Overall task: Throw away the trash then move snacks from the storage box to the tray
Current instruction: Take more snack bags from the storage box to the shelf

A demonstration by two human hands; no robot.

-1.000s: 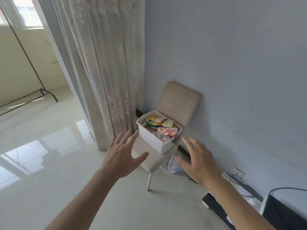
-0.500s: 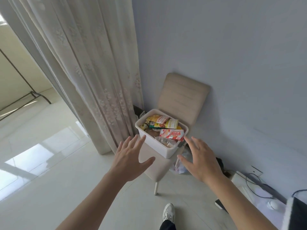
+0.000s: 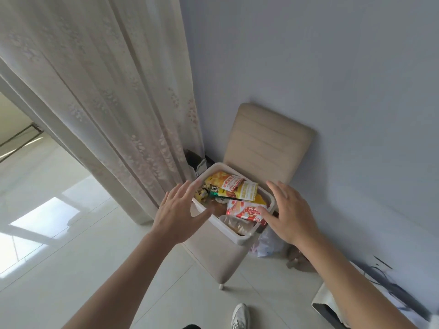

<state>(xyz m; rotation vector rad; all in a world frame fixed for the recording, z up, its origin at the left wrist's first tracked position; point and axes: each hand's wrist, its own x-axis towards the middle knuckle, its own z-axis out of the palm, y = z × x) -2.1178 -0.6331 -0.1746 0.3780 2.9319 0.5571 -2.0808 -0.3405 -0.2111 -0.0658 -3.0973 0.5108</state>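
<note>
A white storage box (image 3: 234,235) stands on the seat of a beige chair (image 3: 268,143) against the wall. It holds snack packets: a yellow one (image 3: 234,187) at the far side and a red and white wafer pack (image 3: 247,211) nearer me, over a clear bag. My left hand (image 3: 177,213) hovers with spread fingers at the box's left rim. My right hand (image 3: 288,214) is spread at the right rim, its thumb lying over the wafer pack. Neither hand grips anything. No tray is in view.
A lace curtain (image 3: 114,91) hangs left of the chair. A crumpled plastic bag (image 3: 267,245) lies on the floor under the chair's right side. Cables and a dark device (image 3: 380,281) lie along the wall at the right. My shoe (image 3: 240,315) shows at the bottom.
I have stepped closer to the chair. Both hands have moved forward from in front of the box to either side of its rim.
</note>
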